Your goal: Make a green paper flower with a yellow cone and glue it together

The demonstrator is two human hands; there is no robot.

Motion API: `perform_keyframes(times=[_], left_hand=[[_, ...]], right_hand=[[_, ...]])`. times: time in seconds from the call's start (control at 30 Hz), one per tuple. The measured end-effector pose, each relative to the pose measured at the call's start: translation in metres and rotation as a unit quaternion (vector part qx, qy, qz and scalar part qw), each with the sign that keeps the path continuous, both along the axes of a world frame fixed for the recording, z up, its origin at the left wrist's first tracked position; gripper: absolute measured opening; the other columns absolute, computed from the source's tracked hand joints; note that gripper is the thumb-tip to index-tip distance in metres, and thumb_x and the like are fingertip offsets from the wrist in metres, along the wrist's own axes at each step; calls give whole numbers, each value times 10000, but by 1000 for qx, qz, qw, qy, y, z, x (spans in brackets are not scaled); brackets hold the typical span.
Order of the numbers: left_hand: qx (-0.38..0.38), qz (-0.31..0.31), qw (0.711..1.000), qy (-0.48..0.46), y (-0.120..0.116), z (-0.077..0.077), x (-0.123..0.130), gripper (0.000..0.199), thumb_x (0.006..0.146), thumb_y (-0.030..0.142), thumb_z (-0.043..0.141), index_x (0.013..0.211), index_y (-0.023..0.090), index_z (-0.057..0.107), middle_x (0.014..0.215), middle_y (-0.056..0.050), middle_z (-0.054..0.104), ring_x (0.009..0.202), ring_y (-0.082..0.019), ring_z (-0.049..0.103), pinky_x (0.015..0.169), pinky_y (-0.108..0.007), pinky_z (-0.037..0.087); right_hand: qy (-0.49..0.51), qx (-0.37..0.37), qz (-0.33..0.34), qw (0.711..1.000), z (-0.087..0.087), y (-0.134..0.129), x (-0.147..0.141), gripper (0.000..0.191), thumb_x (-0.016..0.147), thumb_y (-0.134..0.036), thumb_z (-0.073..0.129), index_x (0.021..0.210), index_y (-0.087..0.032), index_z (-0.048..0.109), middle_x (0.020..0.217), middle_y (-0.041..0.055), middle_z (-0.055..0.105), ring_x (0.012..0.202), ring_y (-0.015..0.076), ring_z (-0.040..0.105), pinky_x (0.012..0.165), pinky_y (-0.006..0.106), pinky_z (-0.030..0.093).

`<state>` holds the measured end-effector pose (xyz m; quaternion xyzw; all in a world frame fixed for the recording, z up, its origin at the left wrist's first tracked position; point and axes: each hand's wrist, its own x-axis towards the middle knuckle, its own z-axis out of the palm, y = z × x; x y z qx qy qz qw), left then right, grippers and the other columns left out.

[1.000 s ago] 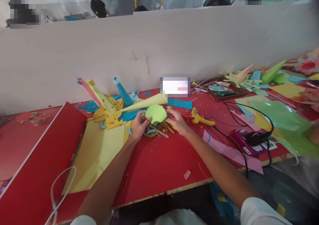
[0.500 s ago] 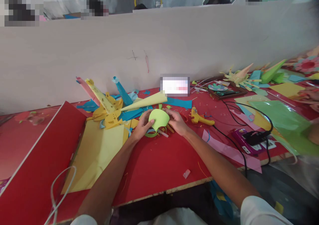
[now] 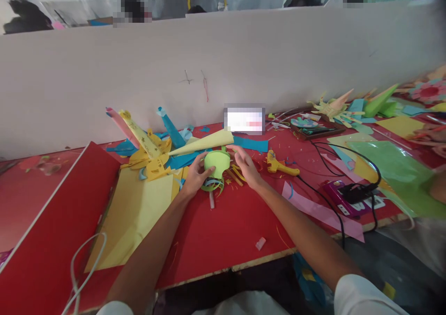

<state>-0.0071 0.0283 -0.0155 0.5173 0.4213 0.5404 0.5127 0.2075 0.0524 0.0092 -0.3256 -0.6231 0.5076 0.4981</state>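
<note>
A light green curved paper piece (image 3: 218, 164) is held by my left hand (image 3: 196, 175), thumb on its near face and fingers behind its left side. Just right of the piece, my right hand (image 3: 245, 165) has its fingers extended and apart, with nothing in them. Under the green piece are paper rings and scraps, and a short translucent stick (image 3: 212, 200) lies on the red table (image 3: 223, 240). Behind both hands lies a pale yellow paper cone (image 3: 205, 142).
At left are yellow sheets (image 3: 135, 213) and star-patterned paper cones (image 3: 148, 143). A yellow glue gun (image 3: 281, 165) with a black cord, a pink strip (image 3: 320, 213) and a purple box (image 3: 348, 201) lie at right. Another person's hand (image 3: 434, 134) shows at far right.
My right hand has let go of the green piece and opened beside it. The piece has shifted left and tilted in my left hand. The translucent stick beneath now lies further left, pointing toward me.
</note>
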Motion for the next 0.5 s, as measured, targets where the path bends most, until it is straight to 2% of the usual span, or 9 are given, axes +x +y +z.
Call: perform_keyframes(times=[0.1,0.17,0.27,0.43,0.5], left_hand=[[14,11,1000,2,-1,2,0,799,766,506,937,1378,207,518,1144,-94,792,909,-221,769,757,-310,636],[27,4,1000,6,-3,5,1,779,783,504,925,1386,218,524,1156,-91,783,913,-215,763,768,-308,632],[35,4,999,21,-6,10,2,703,817,518,893,1365,230,559,1113,-71,773,875,-191,734,739,-283,604],[27,39,996,71,-5,10,3,580,734,588,922,1067,202,646,922,-19,715,817,-170,672,704,-261,551],[21,56,995,75,-5,9,3,570,727,618,913,992,197,634,878,-3,683,776,-154,640,675,-250,526]], right_hand=[[-39,-10,-2,999,-10,6,0,660,868,-789,687,1239,-244,645,1134,107,760,1067,294,725,914,401,583],[-64,5,-15,998,-15,8,-1,570,856,-733,726,1130,-239,656,1036,94,766,991,294,738,870,397,581],[-105,46,-31,993,-18,7,-2,425,919,-642,683,1038,-234,660,965,81,762,935,287,741,852,394,567],[-169,101,-44,979,-10,5,5,317,1017,-518,592,1103,-227,686,1027,90,777,966,276,734,861,379,554],[-236,131,-64,961,-5,7,14,261,1072,-424,527,1133,-224,684,1084,103,772,1009,268,720,888,372,542]])
